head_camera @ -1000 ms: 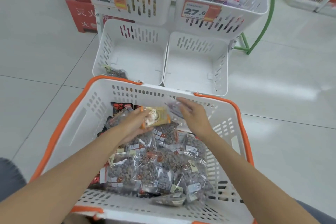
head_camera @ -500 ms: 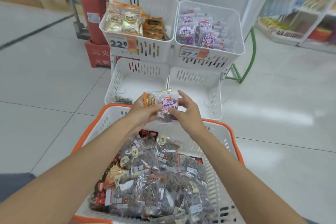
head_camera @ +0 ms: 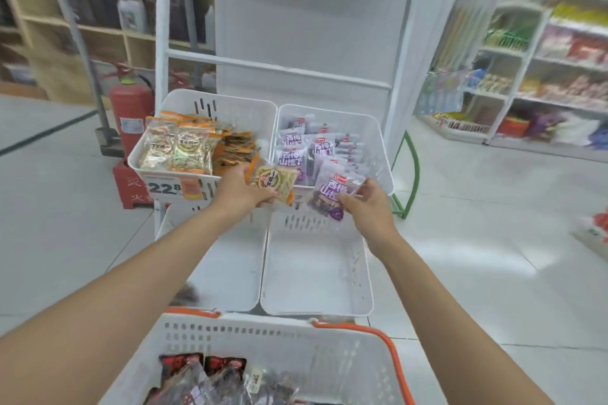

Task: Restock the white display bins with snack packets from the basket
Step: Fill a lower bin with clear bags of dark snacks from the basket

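My left hand (head_camera: 241, 191) grips an orange-edged snack packet (head_camera: 274, 181) at the front rim of the upper left bin (head_camera: 171, 174), which holds similar gold and orange packets. My right hand (head_camera: 368, 205) holds a purple snack packet (head_camera: 332, 194) just in front of the upper right bin (head_camera: 385, 158), stocked with matching purple packets. Below them are two lower white bins: the left one (head_camera: 237, 260) has a dark packet in its near corner, the right one (head_camera: 316, 270) holds nothing. The white, orange-rimmed basket (head_camera: 283, 339) with dark packets sits nearest me.
A red fire extinguisher (head_camera: 130, 115) stands left of the bins. A white display panel (head_camera: 312, 26) rises behind them, with a green frame (head_camera: 411, 174) at its right. Store shelves (head_camera: 543, 76) line the far right. Tiled floor surrounds the stand.
Both hands lifted out of the basket with one packet each, then moved apart and up to the upper bins. The view has tilted upward.
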`<state>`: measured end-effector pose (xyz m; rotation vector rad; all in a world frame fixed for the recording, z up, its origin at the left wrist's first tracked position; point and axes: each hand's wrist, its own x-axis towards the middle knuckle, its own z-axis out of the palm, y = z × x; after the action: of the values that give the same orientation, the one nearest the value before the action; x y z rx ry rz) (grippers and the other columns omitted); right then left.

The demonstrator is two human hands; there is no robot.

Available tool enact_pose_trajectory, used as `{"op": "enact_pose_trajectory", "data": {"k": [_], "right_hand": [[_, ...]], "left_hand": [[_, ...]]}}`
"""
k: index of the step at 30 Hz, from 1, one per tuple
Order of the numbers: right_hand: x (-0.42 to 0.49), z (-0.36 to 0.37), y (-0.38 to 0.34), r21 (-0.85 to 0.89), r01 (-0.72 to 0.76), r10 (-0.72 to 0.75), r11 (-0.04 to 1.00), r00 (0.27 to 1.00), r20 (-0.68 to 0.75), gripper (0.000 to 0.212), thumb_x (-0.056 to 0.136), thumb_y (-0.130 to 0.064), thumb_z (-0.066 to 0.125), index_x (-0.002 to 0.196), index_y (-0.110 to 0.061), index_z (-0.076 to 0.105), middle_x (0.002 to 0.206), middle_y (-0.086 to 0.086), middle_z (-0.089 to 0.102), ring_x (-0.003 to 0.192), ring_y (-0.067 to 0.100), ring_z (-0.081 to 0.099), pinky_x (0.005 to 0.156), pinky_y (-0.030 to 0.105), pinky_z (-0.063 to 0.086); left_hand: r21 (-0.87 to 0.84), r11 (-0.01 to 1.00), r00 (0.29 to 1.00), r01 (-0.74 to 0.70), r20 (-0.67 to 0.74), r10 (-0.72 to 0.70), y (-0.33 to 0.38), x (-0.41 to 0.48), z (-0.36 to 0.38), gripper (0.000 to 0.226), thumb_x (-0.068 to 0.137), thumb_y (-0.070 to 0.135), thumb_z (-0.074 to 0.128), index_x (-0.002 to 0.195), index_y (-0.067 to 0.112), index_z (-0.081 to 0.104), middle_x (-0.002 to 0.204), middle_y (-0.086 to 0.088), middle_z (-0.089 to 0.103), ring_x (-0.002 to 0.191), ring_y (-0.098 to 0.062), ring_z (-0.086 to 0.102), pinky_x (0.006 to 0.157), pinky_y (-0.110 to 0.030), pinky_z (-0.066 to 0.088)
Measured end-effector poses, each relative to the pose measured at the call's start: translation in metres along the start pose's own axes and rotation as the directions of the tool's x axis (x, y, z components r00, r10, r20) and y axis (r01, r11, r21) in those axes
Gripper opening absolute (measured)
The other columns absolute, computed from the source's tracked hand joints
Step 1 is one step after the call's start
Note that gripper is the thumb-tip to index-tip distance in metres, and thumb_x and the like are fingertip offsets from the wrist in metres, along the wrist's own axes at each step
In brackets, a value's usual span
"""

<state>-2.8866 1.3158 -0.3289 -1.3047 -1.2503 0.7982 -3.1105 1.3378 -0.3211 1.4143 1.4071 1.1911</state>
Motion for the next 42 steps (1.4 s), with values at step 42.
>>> {"op": "enact_pose_trajectory", "data": {"k": [42], "right_hand": [[0.078,0.185,-0.052,-0.117,0.323,-0.280,0.939,0.917,0.286,0.042,0.091,-0.001,0.062,0.126,-0.022,0.050,0.098,-0.011,0.062,0.078,-0.001,0.061,0.064,0.015,0.053]], "left_hand": [[0.606,0.785,0.936,-0.131,-0.185,0.299,-0.069,0.055,-0.142,0.045,0.082,0.038,0.076,0.124,0.028,0.062,0.131,0.004,0.058,0.128,-0.020,0.042,0.104,-0.042,0.031]]}}
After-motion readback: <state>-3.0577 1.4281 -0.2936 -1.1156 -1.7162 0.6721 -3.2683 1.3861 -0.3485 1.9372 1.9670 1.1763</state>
